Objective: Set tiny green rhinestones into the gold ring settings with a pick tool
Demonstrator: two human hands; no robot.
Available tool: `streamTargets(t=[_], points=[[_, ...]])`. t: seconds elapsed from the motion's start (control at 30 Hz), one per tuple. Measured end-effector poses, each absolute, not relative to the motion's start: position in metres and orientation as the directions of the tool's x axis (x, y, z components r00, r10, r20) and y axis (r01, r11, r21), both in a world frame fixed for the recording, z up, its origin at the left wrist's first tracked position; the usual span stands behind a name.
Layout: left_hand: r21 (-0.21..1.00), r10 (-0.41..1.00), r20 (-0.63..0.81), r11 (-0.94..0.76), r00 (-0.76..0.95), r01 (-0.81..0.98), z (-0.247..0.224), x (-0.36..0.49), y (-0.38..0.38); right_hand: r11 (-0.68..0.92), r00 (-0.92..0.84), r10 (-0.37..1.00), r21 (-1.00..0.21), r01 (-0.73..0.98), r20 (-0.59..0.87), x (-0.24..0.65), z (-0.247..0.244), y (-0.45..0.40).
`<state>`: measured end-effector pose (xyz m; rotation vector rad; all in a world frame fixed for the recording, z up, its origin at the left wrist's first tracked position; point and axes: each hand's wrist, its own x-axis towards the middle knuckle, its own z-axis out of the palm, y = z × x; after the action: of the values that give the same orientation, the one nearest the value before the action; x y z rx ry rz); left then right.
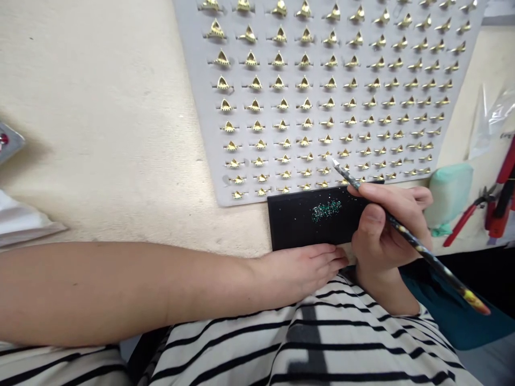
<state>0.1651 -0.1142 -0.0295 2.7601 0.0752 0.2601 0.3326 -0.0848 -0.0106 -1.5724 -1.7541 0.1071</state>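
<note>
Slanting up-left — wax pencil (418,247) in right hand (386,230) — tip near gold settings (325,155)

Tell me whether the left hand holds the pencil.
No, the left hand lies at the black tray's edge, while the right hand holds the pencil.

Cream shirt (306,343) with black stripes, gold settings (304,83) on a grey board (265,69), green glitter (326,210) on a black pad (289,220)

A bench covered in cream cloth (100,134) is seen from above, with red-handled pliers (462,222) and a green sponge (448,195) placed at right; grey floor (493,367) is glimpsed below.
</note>
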Motion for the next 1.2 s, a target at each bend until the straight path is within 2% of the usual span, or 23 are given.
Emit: streamTargets(t=[0.7,1.03,1.2], points=[[0.390,0.114,0.217,-0.920,0.969,0.021,-0.0316,0.1658,-0.1157,0.209,0.050,0.889,-0.499,0.841,0.455,0.3324,-0.0089,-0.0857],[0.332,0.045,0.122,-0.943,0.992,0.002,-0.0289,0.1654,-0.1136,0.235,0.049,0.868,-0.496,0.836,0.494,0.3339,-0.0115,-0.0841],[0.352,0.037,0.117,-0.936,0.992,-0.007,-0.0288,0.1657,-0.1131,0.193,0.041,0.904,-0.491,0.850,0.426,0.3326,-0.0103,-0.0831]])
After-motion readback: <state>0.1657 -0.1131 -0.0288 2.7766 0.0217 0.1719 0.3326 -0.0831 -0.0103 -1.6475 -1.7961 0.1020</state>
